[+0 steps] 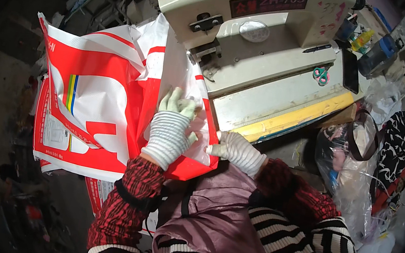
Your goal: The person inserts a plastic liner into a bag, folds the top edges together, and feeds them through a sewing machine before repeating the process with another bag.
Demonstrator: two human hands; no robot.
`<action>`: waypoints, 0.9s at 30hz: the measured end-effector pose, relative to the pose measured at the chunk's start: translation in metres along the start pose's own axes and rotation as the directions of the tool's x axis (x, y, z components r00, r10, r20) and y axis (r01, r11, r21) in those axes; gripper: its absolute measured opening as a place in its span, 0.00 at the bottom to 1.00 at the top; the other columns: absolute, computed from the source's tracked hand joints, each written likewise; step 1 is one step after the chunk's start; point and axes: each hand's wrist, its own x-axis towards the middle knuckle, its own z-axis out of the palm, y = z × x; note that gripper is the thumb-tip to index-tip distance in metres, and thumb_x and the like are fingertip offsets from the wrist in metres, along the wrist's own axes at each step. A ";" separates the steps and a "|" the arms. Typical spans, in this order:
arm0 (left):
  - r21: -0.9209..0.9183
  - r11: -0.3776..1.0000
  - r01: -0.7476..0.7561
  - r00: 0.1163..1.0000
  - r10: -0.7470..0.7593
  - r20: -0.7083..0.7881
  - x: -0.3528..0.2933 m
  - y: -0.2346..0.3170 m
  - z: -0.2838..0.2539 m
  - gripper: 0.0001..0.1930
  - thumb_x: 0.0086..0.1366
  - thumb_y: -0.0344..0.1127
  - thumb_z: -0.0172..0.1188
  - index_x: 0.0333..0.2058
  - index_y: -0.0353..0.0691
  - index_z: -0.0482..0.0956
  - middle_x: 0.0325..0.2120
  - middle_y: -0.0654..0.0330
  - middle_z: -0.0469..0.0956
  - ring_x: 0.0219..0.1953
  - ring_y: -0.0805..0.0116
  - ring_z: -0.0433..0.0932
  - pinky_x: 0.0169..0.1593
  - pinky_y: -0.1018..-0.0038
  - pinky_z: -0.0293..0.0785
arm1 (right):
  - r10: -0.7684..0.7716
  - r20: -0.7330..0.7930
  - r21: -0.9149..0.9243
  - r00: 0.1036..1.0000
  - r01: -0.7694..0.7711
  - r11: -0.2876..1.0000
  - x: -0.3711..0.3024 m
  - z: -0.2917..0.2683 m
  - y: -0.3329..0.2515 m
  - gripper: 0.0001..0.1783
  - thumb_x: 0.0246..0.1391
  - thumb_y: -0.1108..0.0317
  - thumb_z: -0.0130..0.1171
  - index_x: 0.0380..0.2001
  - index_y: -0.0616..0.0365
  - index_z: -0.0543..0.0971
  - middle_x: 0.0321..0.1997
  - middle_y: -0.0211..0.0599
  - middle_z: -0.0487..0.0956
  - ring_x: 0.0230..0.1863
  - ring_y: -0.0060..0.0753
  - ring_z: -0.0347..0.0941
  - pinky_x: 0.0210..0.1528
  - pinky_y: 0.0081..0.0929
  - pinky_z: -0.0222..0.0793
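Note:
A big red and white plastic sack is spread under the needle end of a cream industrial sewing machine. My left hand, in a striped glove with pale fingertips, lies on the sack's white surface near its right edge, fingers stretched out and apart. My right hand, gloved alike, pinches the sack's lower right edge by the front of the machine. The machine's needle and foot are partly hidden behind the raised sack.
On the machine bed lie green-handled snips, a pen and a black phone. A yellow strip runs along its front edge. At the right are a water bottle, clear plastic bags and a black-and-white patterned cloth.

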 end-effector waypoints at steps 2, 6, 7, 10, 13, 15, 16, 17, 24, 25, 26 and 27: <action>0.059 0.997 -0.057 0.998 0.059 -0.037 0.010 -0.011 0.016 0.30 0.41 0.32 0.68 0.47 0.36 0.72 0.50 0.45 0.68 0.55 0.44 0.63 0.57 0.58 0.64 | 0.097 -0.054 -0.028 0.994 -0.098 0.995 0.002 -0.003 -0.004 0.09 0.50 0.63 0.62 0.25 0.56 0.76 0.20 0.21 0.71 0.21 0.12 0.61 0.23 0.14 0.58; -0.110 0.952 0.286 0.948 -0.264 0.176 0.023 -0.017 0.025 0.23 0.44 0.32 0.66 0.42 0.39 0.73 0.39 0.50 0.72 0.40 0.50 0.73 0.46 0.60 0.71 | 0.032 -0.020 0.035 0.999 -0.032 0.999 0.004 0.004 -0.010 0.10 0.49 0.64 0.62 0.32 0.55 0.74 0.21 0.19 0.69 0.20 0.12 0.60 0.22 0.13 0.56; -0.163 0.922 0.351 0.925 -0.315 0.214 0.023 -0.014 0.025 0.23 0.46 0.32 0.65 0.43 0.35 0.72 0.39 0.46 0.71 0.36 0.48 0.74 0.44 0.61 0.72 | 0.070 -0.006 0.043 0.998 -0.070 0.997 0.003 0.002 -0.012 0.13 0.49 0.63 0.62 0.36 0.54 0.73 0.21 0.19 0.69 0.20 0.12 0.59 0.22 0.13 0.56; -0.478 0.813 0.333 0.941 -0.322 0.109 0.015 -0.012 0.014 0.24 0.46 0.32 0.64 0.44 0.34 0.71 0.41 0.44 0.70 0.41 0.47 0.73 0.47 0.60 0.70 | 0.078 -0.005 0.005 0.997 -0.078 0.997 0.003 -0.003 -0.007 0.12 0.48 0.62 0.63 0.34 0.53 0.74 0.21 0.19 0.69 0.20 0.13 0.59 0.23 0.14 0.57; -0.274 0.959 0.073 0.997 -0.067 0.030 0.009 -0.017 0.006 0.26 0.46 0.32 0.65 0.46 0.36 0.70 0.44 0.43 0.68 0.49 0.47 0.69 0.51 0.61 0.69 | 0.097 0.003 0.053 0.995 -0.097 0.994 0.002 -0.004 -0.004 0.11 0.48 0.63 0.63 0.32 0.52 0.74 0.22 0.20 0.70 0.20 0.13 0.60 0.23 0.15 0.57; -0.057 0.998 -0.016 1.000 0.017 0.010 0.009 -0.011 0.008 0.25 0.46 0.33 0.66 0.45 0.37 0.71 0.44 0.43 0.69 0.48 0.47 0.70 0.50 0.62 0.70 | 0.095 -0.008 0.062 0.995 -0.094 0.994 0.000 0.000 -0.007 0.10 0.49 0.63 0.63 0.31 0.52 0.74 0.22 0.20 0.70 0.20 0.13 0.60 0.24 0.15 0.58; -0.059 0.998 -0.021 1.000 0.021 0.009 0.015 -0.010 0.009 0.25 0.46 0.33 0.66 0.45 0.37 0.71 0.44 0.43 0.69 0.48 0.47 0.70 0.50 0.62 0.70 | 0.093 -0.021 0.070 0.995 -0.091 0.993 -0.001 0.001 -0.008 0.10 0.49 0.63 0.63 0.30 0.52 0.74 0.22 0.20 0.70 0.21 0.13 0.60 0.24 0.15 0.58; -0.085 0.991 0.100 0.984 -0.085 0.159 0.024 -0.009 0.011 0.22 0.46 0.33 0.65 0.42 0.36 0.72 0.44 0.44 0.71 0.47 0.49 0.71 0.49 0.62 0.71 | 0.091 -0.027 0.069 0.996 -0.088 0.994 -0.001 0.001 -0.008 0.10 0.49 0.63 0.63 0.30 0.52 0.74 0.22 0.20 0.70 0.21 0.13 0.60 0.24 0.15 0.58; -0.493 0.800 0.341 0.928 -0.371 0.038 0.011 -0.003 0.049 0.09 0.49 0.30 0.61 0.30 0.35 0.73 0.17 0.53 0.75 0.20 0.54 0.76 0.28 0.70 0.73 | 0.074 0.039 0.037 0.996 -0.076 0.996 -0.002 0.004 -0.005 0.12 0.50 0.65 0.61 0.37 0.55 0.73 0.24 0.21 0.72 0.22 0.13 0.63 0.25 0.14 0.61; -0.662 0.569 0.488 0.850 -0.483 0.212 0.012 -0.002 0.053 0.09 0.49 0.29 0.60 0.30 0.35 0.73 0.17 0.52 0.74 0.20 0.56 0.75 0.28 0.70 0.73 | 0.042 0.044 0.061 0.998 -0.045 0.997 -0.001 0.001 -0.004 0.14 0.50 0.66 0.61 0.40 0.56 0.74 0.26 0.22 0.74 0.22 0.14 0.65 0.25 0.14 0.62; -0.748 0.279 0.602 0.747 -0.529 0.403 0.012 -0.001 0.055 0.08 0.49 0.28 0.60 0.29 0.34 0.73 0.17 0.51 0.74 0.20 0.58 0.75 0.28 0.71 0.72 | 0.041 0.043 0.062 0.998 -0.044 0.997 0.001 -0.001 -0.003 0.14 0.50 0.66 0.61 0.40 0.56 0.74 0.26 0.22 0.74 0.22 0.14 0.65 0.25 0.14 0.62; -0.740 0.313 0.596 0.767 -0.495 0.408 0.010 0.002 0.053 0.08 0.51 0.30 0.59 0.29 0.34 0.73 0.17 0.50 0.73 0.19 0.59 0.75 0.28 0.70 0.72 | 0.029 -0.052 0.171 0.998 -0.020 0.985 0.003 -0.003 -0.005 0.15 0.51 0.65 0.60 0.42 0.57 0.74 0.28 0.23 0.75 0.24 0.14 0.67 0.27 0.14 0.63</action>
